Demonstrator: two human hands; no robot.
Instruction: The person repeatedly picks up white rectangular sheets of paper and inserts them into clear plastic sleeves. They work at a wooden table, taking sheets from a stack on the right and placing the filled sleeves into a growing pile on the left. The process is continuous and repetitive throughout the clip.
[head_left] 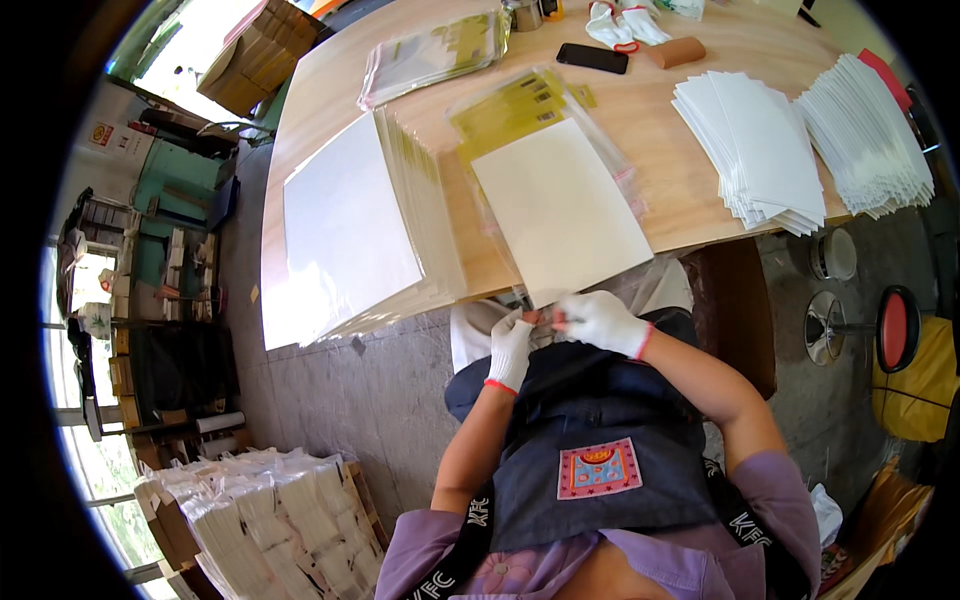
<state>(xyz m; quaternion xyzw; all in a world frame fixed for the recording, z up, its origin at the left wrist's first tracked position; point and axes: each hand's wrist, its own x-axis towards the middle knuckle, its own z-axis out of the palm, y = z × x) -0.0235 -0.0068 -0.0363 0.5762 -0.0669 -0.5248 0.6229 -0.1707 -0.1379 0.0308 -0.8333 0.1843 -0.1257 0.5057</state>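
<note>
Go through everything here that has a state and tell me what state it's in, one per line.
White sheet: inside a clear bag, overhanging the table edge.
Left hand: gloved, pinching the bag's near edge.
Right hand: gloved, pinching too.
Phone: screen dark.
Bagged stack: flat.

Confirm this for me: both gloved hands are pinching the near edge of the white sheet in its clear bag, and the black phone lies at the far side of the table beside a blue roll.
Not quite. The roll beside the black phone is brown, not blue. The rest holds: in the head view the left hand and right hand, both in white gloves, pinch the near edge of the white sheet in its clear bag, and the phone lies at the far side of the table.
</note>
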